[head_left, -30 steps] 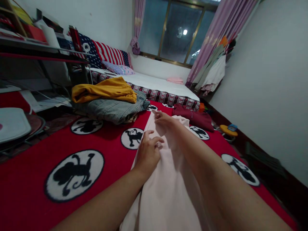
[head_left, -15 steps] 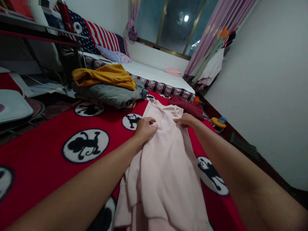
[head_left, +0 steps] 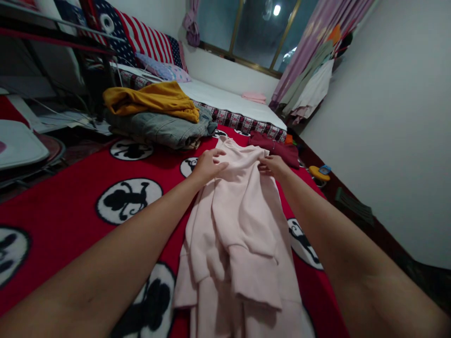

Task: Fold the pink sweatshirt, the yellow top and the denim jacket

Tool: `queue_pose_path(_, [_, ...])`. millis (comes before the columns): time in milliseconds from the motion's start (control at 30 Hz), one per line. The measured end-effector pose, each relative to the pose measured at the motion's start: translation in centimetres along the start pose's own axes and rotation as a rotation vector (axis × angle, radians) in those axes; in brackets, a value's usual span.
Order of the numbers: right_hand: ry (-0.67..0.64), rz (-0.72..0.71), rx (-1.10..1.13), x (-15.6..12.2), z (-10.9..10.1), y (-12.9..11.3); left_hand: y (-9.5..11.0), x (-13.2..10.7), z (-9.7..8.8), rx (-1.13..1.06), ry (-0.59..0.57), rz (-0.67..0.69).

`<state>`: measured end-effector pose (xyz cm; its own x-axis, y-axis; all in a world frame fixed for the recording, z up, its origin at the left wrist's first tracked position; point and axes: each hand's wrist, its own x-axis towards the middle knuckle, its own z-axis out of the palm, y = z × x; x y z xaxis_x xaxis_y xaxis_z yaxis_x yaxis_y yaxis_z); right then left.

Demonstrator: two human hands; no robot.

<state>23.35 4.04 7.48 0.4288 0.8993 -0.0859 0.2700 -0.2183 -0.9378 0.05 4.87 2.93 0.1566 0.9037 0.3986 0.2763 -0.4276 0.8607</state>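
Observation:
A pale pink long-sleeved sweatshirt point(head_left: 243, 206) lies lengthwise before me on a red blanket point(head_left: 77, 234) with black monkey figures in white circles. Its sleeves are folded in over the body, and a wide cuff point(head_left: 255, 277) rests near the lower end. My left hand point(head_left: 209, 164) touches the upper left side of the sweatshirt, thumb and fingers apart. At the upper right edge, my right hand point(head_left: 273, 165) has its fingers bent on the cloth, seemingly gripping it; some fingertips are hidden.
Mustard clothing point(head_left: 151, 101) tops folded denim point(head_left: 165, 126) at the back left. A dark red folded garment point(head_left: 276, 148) lies beyond my right hand. Farther back stands a bed point(head_left: 225, 96). A yellow stool point(head_left: 319, 173) is by the right wall, and a table point(head_left: 52, 42) at left.
The sleeve on top has shifted upward and its cuff now shows over the body. My left hand's fingers have spread; my right hand's fingers have bent in at the edge.

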Motion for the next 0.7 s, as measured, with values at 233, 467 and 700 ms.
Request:
queue_pose_path(233, [0.121,-0.044,0.039,-0.2,0.7,1.4,1.8,-2.4,1.4,0.408,-0.123,0.296])
queue_pose_path(467, [0.056,-0.237,0.028,2.8,0.2,-0.2,1.8,-3.8,2.4,0.538,-0.142,0.253])
queue_pose_path(700, [0.292,-0.417,-0.785,4.4,-0.7,2.1,0.4,-3.4,2.2,0.592,-0.180,0.290])
